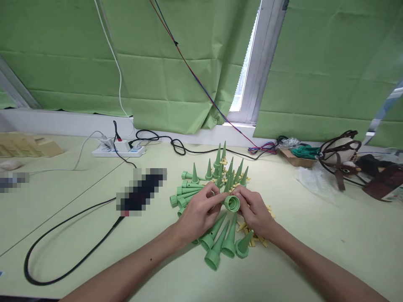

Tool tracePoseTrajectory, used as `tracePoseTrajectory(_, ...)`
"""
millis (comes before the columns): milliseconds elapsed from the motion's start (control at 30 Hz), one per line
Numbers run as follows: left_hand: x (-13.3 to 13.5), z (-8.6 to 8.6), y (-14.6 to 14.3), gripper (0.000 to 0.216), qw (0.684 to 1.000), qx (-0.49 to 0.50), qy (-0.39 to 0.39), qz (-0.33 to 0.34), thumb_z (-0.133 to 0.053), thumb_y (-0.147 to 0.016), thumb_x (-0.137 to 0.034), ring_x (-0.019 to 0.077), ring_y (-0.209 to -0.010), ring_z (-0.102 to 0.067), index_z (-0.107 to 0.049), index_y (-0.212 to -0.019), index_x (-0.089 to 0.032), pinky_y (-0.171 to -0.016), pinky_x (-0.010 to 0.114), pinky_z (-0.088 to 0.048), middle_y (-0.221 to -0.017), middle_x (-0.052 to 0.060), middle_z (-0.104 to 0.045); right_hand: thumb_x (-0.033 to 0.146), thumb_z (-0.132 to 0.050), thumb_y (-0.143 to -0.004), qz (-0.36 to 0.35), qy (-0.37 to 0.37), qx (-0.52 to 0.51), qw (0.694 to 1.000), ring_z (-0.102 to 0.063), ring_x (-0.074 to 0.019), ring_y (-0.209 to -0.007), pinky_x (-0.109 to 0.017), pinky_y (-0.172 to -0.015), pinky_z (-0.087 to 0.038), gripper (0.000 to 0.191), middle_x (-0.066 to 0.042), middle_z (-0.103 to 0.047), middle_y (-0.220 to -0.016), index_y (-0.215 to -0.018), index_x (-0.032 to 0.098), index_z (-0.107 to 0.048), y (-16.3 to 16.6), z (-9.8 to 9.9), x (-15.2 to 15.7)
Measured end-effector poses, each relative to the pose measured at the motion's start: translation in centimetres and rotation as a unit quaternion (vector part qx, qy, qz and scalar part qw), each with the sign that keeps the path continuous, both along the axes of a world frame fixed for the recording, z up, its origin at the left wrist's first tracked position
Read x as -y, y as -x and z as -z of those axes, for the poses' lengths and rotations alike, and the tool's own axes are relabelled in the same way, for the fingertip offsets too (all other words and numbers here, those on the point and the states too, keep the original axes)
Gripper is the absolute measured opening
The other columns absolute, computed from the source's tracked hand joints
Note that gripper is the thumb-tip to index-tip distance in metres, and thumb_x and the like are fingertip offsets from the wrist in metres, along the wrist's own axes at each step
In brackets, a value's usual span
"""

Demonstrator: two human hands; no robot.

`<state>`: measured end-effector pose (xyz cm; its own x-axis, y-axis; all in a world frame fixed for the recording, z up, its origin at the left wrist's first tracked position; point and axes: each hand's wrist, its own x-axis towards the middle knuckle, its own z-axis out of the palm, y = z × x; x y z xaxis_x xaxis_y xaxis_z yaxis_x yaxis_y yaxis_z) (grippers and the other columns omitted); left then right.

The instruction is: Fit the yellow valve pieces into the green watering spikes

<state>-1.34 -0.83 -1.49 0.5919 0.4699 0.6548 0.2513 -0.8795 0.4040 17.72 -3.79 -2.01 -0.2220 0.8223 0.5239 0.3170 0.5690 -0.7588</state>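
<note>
Between my two hands a green plastic spike (pixel 232 204) is held, its round hollow end facing me. My left hand (pixel 201 207) has its fingers closed at the left side of that end. My right hand (pixel 254 209) pinches the spike from the right; its fingertips are partly hidden. More green cone-shaped spikes (pixel 212 258) lie around my hands, and several others (pixel 194 174) stand upright behind them. Small yellow plastic pieces (pixel 252 235) are scattered under my right hand and among the standing spikes.
A pixelated dark object (pixel 141 191) with a black cable lies on the left. A white power strip (pixel 119 149) sits by the wall. On the right are a cardboard box (pixel 296 157), a clear plastic bag (pixel 316 180) and a brown-strapped bag (pixel 341 153). Yellow blocks (pixel 28 144) stand far left.
</note>
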Motion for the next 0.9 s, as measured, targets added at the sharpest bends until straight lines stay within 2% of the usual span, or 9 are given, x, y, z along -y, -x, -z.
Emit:
tracePoseTrajectory(167,-0.4,0.1,0.1,0.039,0.999,-0.001,-0.045,-0.011,-0.044,-0.091,-0.002,0.0127,-0.072,-0.043,-0.062,-0.120,-0.021,-0.060,0.023,-0.037,-0.086,0.003,-0.042,0.027,-0.035,-0.102,0.012,-0.020,0.032,0.999,-0.033,-0.0111,-0.056,-0.026,-0.055,-0.029,0.029,0.003,-0.039,-0.066,-0.074,0.020,-0.040,0.0,0.0,-0.1)
tracePoseTrajectory(367,-0.4,0.3,0.0,0.039,0.998,-0.013,-0.046,-0.040,-0.042,-0.091,-0.001,0.0112,-0.068,-0.043,-0.059,-0.120,-0.020,-0.059,0.023,-0.037,-0.091,0.003,-0.044,0.028,-0.035,-0.102,0.020,-0.021,0.039,0.999,-0.034,-0.0113,-0.056,-0.026,-0.055,-0.030,0.029,0.003,-0.040,-0.067,-0.075,0.020,-0.042,0.0,0.0,-0.2)
tracePoseTrajectory(667,0.2,-0.3,-0.1,0.034,0.993,0.018,0.008,-0.113,-0.044,-0.091,-0.005,0.0079,-0.062,-0.044,-0.053,-0.119,-0.021,-0.057,0.022,-0.038,-0.103,0.004,-0.047,0.024,-0.036,-0.102,0.006,-0.051,0.032,0.998,-0.040,-0.0105,-0.056,-0.024,-0.056,-0.035,0.023,0.001,-0.048,-0.072,-0.084,0.020,-0.051,0.0,-0.2,0.1)
tracePoseTrajectory(767,0.4,-0.6,-0.2,0.025,0.991,0.033,0.040,-0.127,-0.044,-0.094,-0.011,0.0083,-0.062,-0.045,-0.049,-0.117,-0.020,-0.060,0.023,-0.039,-0.101,0.003,-0.048,0.024,-0.038,-0.101,0.012,-0.071,0.029,0.997,-0.044,-0.0115,-0.057,-0.024,-0.057,-0.038,0.022,0.000,-0.052,-0.073,-0.087,0.020,-0.054,0.0,-0.3,0.1)
tracePoseTrajectory(900,0.6,-1.0,-0.4,0.006,0.985,0.060,0.083,-0.142,-0.043,-0.098,-0.020,0.0101,-0.062,-0.043,-0.047,-0.103,-0.019,-0.062,0.025,-0.038,-0.089,0.001,-0.049,0.020,-0.040,-0.100,0.030,-0.117,0.030,0.992,-0.049,-0.0138,-0.064,-0.026,-0.061,-0.041,0.020,-0.002,-0.057,-0.076,-0.089,0.020,-0.057,0.0,-0.3,0.0)
